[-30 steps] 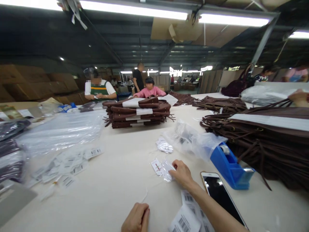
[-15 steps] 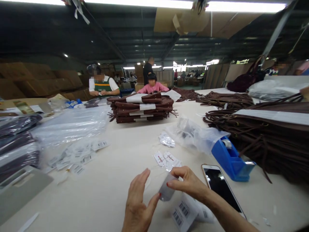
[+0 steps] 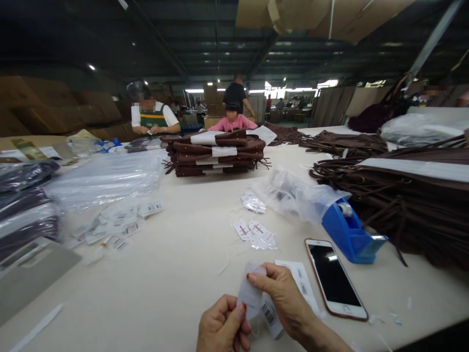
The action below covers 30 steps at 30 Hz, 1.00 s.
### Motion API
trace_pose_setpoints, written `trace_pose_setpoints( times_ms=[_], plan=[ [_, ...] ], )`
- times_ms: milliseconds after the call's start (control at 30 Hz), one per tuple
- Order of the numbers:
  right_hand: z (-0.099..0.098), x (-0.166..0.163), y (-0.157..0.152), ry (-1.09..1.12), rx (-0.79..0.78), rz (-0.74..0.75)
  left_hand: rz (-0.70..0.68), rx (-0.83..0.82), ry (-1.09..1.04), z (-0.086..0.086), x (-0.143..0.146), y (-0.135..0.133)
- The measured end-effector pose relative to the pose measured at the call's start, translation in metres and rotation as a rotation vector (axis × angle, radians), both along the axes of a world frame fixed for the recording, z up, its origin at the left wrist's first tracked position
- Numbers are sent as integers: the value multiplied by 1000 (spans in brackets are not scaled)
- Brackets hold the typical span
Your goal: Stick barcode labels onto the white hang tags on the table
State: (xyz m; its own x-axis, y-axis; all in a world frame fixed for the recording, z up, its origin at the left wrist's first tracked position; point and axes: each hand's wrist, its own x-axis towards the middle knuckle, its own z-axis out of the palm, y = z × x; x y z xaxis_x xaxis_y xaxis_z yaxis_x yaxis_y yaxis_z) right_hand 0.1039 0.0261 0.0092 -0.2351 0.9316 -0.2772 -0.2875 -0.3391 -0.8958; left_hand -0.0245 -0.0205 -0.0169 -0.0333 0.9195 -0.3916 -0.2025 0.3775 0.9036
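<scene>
A pale, translucent hang tag (image 3: 250,296) with a thin loop of string at its bottom is held between both hands near the table's front edge. My left hand (image 3: 223,323) is closed, thumb and fingers pinching the tag's lower left edge. On the upper right edge, the thumb and index finger of my right hand (image 3: 287,304) pinch it too. Under and beside my right hand lie white barcode sticker sheets (image 3: 301,284), partly covered. Beyond the hands rest several printed tags (image 3: 258,233) in clear sleeves.
To the right are a smartphone (image 3: 335,278), a blue tape dispenser (image 3: 351,234) and stacked dark brown bags (image 3: 414,195). More brown bags (image 3: 220,154) are piled ahead. Loose barcode labels (image 3: 120,222) and clear plastic bags (image 3: 110,178) lie left. Co-workers (image 3: 156,117) sit across the table.
My left hand has gone from spread fingers to a pinch on the tag. Both hands have shifted slightly lower in view. The view has tilted down a little.
</scene>
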Motion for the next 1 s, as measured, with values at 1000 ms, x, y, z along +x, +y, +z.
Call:
trace_pose_setpoints(
  times_ms=[1000],
  plan=[
    [-17,-20,11,-463,173,338,-118,-95,251,6,-65,0]
  ],
)
